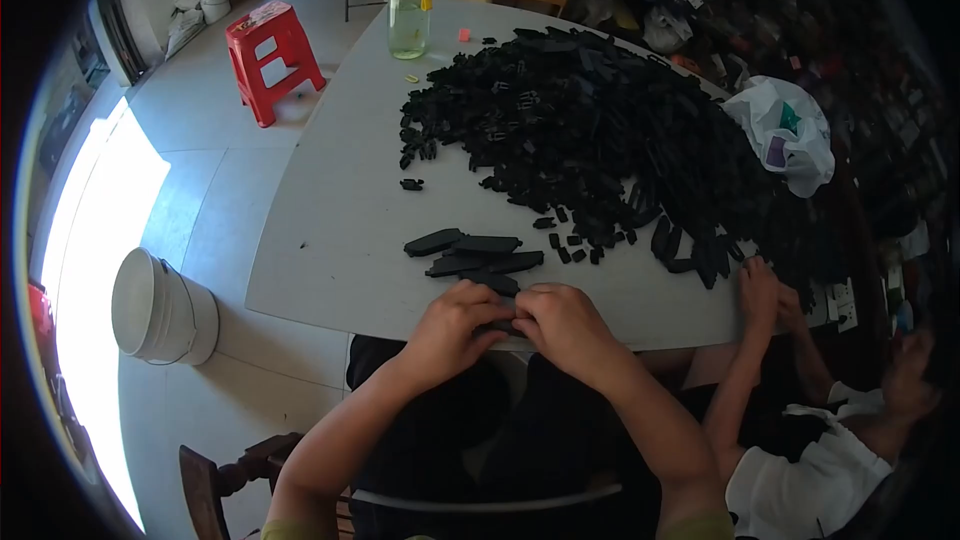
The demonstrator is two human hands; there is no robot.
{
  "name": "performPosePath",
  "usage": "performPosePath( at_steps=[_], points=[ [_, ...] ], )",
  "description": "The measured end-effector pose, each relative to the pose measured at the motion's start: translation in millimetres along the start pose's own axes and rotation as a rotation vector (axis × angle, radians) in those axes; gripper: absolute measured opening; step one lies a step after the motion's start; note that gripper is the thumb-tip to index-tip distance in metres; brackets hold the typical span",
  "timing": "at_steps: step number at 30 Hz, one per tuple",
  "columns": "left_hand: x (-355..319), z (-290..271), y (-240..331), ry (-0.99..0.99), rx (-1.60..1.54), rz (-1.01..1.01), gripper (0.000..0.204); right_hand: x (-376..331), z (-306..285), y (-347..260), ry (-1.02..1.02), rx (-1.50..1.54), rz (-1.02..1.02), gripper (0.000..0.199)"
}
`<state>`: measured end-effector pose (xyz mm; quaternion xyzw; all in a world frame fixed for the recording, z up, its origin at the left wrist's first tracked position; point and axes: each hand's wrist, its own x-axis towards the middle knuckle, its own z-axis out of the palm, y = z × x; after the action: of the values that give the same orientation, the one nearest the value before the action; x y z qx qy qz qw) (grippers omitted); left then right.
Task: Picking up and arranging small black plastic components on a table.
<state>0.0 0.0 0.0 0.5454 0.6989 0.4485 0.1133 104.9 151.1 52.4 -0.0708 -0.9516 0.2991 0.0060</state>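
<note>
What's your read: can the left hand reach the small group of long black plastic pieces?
Likely yes: the left hand is close to the long black plastic pieces on the pale table, with nothing visible between.

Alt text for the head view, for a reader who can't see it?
A person's left hand and right hand meet at the near edge of a pale table, anything held mostly hidden. Beyond lie long black pieces, then a large heap of black parts; at right, a co-worker's hand is at the table.
</note>
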Motion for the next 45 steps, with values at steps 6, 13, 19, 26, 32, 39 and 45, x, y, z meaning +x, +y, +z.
performPosePath(
  at_steps=[6,13,19,26,32,39,45],
  points=[
    [4,-6,-11,-0.046,-0.062,0.031,0.025,5,16,4,0.083,-0.191,-0.083,0.007],
    [39,-18,-30,0.122,-0.076,-0.031,0.014,17,6,25,0.115,0.136,0.046,0.015],
    [37,-26,-30,0.276,-0.017,-0.161,0.017,-6,0,89,0.814,0.309,0.265,0.007],
    [68,-19,-26,0.305,0.351,0.076,0.025,-4,13,96,0.854,0.163,0.301,0.013],
    [80,-22,-21,0.166,0.415,0.006,0.024,-6,17,102,0.901,0.152,0.251,0.013],
    [64,-20,-22,0.175,0.656,-0.123,0.024,-6,17,110,0.935,0.376,0.244,0.009],
    [60,-19,-16,0.092,0.496,-0.121,0.032,-6,5,105,0.877,0.679,0.369,0.01]
  ],
)
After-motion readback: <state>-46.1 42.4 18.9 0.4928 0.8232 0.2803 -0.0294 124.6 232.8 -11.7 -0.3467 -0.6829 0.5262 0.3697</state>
